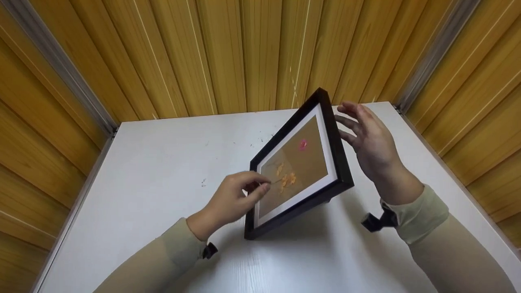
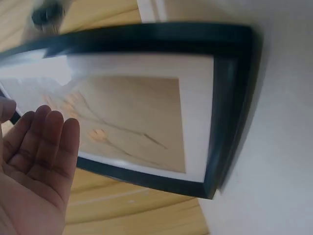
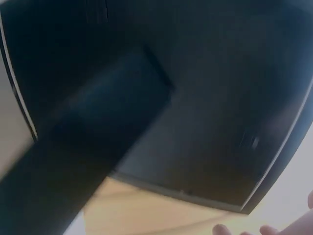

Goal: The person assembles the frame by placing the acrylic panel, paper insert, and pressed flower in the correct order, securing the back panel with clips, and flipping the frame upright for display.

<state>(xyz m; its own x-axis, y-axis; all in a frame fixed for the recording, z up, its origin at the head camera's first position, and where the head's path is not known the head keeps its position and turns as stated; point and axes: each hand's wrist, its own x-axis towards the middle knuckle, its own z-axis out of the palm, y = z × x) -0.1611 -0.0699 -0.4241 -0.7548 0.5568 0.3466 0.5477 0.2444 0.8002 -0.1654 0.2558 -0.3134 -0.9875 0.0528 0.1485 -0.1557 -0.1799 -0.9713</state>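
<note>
A black picture frame [image 1: 311,167] stands leaning on the white table, turned at an angle. Inside its white mat, a brown picture shows orange flowers [image 1: 288,180] and a pink bloom [image 1: 303,144]. My left hand [image 1: 232,197] is in front of the picture, holding nothing, its fingers nearly straight in the left wrist view. Beside the frame's upper right edge is my right hand [image 1: 374,142], fingers loosely bent and apart, with nothing in them. From the right wrist view I see the frame's dark back [image 3: 215,132] and its support leg [image 3: 98,132], both blurred.
The white table [image 1: 163,162] carries small dark specks near its back edge. Yellow wood-patterned panels [image 1: 260,53] rise behind and at both sides, joined by grey metal posts [image 1: 61,65]. A black wrist camera [image 1: 378,221] sits at my right cuff.
</note>
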